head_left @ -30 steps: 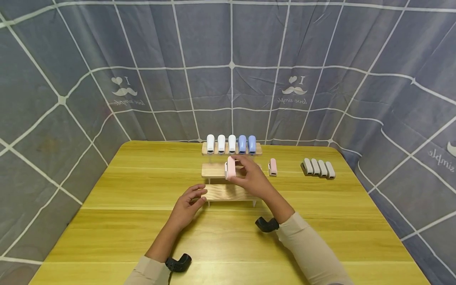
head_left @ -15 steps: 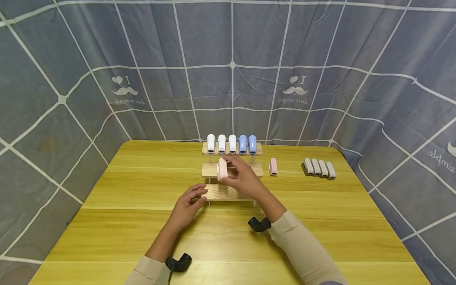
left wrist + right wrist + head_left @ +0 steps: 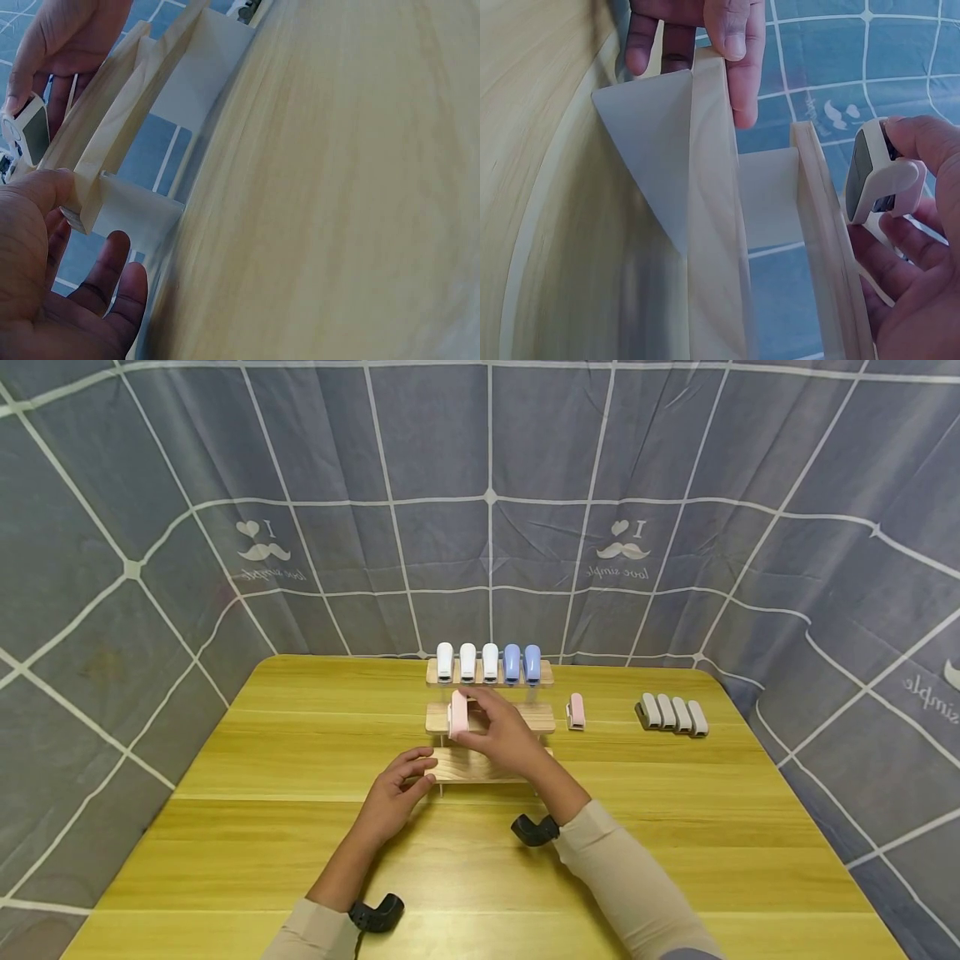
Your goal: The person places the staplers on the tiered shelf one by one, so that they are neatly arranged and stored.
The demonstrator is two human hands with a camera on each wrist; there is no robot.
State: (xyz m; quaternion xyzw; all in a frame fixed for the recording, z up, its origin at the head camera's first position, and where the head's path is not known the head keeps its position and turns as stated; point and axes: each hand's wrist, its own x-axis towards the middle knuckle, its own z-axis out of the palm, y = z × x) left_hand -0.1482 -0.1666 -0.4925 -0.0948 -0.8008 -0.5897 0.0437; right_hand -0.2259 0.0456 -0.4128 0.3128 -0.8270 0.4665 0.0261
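Observation:
A three-step wooden display stand [image 3: 538, 719] with pale supports stands in the head view. My right hand [image 3: 504, 733] grips a small pink stapler [image 3: 459, 715] over the left end of its middle step. In the right wrist view the stapler's dark base [image 3: 861, 169] faces that step; I cannot tell whether they touch. My left hand [image 3: 395, 791] holds the left end of the bottom step, with fingers on both sides of the board in the right wrist view. Another pink stapler [image 3: 576, 712] lies on the table right of the stand.
Three white staplers [image 3: 467, 663] and two blue ones [image 3: 512, 664] line the top step. Several grey staplers [image 3: 681, 715] lie in a row on the wooden table [image 3: 300, 843], farther right. A grey curtain [image 3: 435, 543] with white lines hangs around the table's back and sides.
My right hand has carried the pink stapler leftward along the middle step, to its left end. The left hand has stayed on the bottom step.

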